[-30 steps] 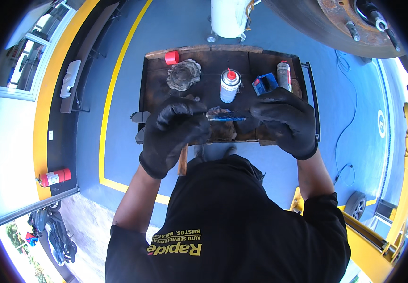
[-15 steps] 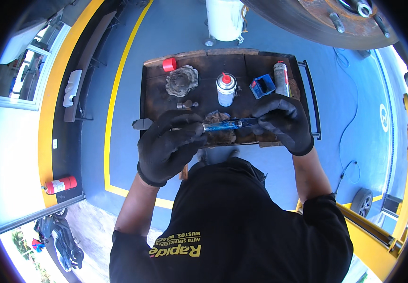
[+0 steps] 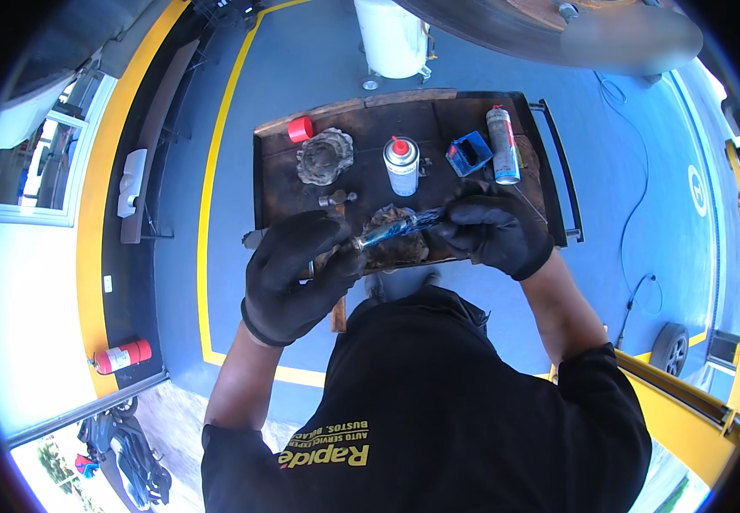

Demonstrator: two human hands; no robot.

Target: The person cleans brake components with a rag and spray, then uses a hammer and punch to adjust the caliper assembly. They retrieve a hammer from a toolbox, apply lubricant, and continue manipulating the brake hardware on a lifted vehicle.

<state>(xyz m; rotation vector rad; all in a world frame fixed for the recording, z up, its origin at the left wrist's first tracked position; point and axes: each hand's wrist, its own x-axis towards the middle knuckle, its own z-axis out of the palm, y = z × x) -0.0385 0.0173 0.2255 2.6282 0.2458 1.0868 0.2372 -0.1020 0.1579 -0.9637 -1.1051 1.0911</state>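
A slim, shiny metal part (image 3: 391, 232) smeared with blue spans the gap between my black-gloved hands, above the tray's near edge. Its left end is pinched by my left hand (image 3: 295, 272). At the other end, the fingers of my right hand (image 3: 500, 231) close on it; their tips partly hide that end. The part slopes, with its right end farther from me. Beneath it lies a crumpled brown-grey piece (image 3: 411, 248), partly covered. A hammer (image 3: 337, 198) lies by my left hand, its wooden handle partly hidden.
On the dark worktop (image 3: 370, 128) stand a red-capped spray can (image 3: 402, 167), an open blue box (image 3: 469, 154) and another spray can (image 3: 503, 145). A red cap (image 3: 300, 129) and a crumpled grey bowl-shaped piece (image 3: 325, 156) sit at left. A rusty brake disc (image 3: 507, 34) overhangs the far right.
The metal part has tilted, its left end coming nearer to me and its right end going farther away. My left hand has dropped slightly. The whole view has shifted a little.
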